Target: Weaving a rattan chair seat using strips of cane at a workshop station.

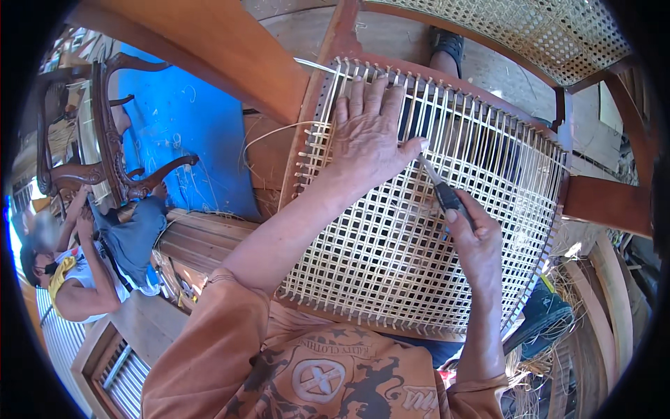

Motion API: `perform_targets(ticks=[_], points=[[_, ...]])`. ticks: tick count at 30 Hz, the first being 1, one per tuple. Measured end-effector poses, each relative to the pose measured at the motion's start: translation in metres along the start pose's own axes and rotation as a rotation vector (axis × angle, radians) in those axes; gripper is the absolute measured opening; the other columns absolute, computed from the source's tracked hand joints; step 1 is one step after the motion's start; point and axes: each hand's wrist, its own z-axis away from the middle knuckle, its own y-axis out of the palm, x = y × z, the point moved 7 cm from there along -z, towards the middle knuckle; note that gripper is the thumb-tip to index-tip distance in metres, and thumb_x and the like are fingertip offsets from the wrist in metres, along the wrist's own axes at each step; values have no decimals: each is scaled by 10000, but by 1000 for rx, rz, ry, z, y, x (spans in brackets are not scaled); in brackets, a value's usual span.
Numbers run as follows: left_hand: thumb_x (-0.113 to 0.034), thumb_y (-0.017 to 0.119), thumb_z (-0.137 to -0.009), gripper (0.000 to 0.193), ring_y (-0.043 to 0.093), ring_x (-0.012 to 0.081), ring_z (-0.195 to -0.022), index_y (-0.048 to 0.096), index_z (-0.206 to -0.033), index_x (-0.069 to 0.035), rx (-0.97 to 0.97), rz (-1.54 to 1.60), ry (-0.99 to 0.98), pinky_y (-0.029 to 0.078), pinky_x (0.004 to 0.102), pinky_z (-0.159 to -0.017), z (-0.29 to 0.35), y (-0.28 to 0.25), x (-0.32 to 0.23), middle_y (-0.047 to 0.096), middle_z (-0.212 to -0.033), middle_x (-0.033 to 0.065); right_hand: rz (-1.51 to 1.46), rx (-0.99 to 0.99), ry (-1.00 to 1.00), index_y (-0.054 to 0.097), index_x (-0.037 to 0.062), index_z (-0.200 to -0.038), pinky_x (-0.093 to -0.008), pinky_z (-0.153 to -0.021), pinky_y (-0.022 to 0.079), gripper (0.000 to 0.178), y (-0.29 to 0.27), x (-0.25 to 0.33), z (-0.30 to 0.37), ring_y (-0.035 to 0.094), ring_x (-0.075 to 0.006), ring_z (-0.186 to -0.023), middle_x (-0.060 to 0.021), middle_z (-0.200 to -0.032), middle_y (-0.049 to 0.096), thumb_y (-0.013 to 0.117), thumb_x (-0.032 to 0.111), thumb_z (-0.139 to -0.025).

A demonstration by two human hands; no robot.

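Observation:
A chair seat of pale woven cane [391, 244] lies in front of me in a reddish-brown wooden frame. Its near part is a square mesh, while the far part shows mostly bare lengthwise strands. My left hand [366, 136] rests flat on the weave near the far left corner, fingers stretched and thumb out to the right. In my right hand [477, 237] is a dark-handled tool with a slim metal blade [429, 170]. The blade's tip reaches the strands right beside my left thumb. A loose cane strand [269, 136] curves out past the seat's left edge.
A thick wooden frame member [209, 49] crosses the upper left, and a finished cane panel [516, 31] spans the top right. To the left, a co-worker [98, 269] handles a dark carved chair frame [105, 133] beside a blue sheet [178, 133]. Cane scraps and curved wood [593, 307] lie right.

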Motion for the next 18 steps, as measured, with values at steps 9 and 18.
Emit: perform_targets(ticks=[9,18], points=[[-344,592,-796,680,236,390,-1293,344,-1332,-5,11,9,-11,188,490,-1067,-1,-1,8,330,-1375,193,-17,-37,-33,535,1,-1195,-224,-564,431,391,14,-2,11,511,-63,-628,-13,-722,563,591,166,-844],[-261,628,-757,643,281,375,-1263,384,-1291,2,3,-13,-18,219,482,-1060,-5,-2,4,374,-1338,189,-125,-53,8,541,-17,-1180,-207,-568,415,390,18,-2,15,495,-59,-635,-12,-756,568,596,172,-843]])
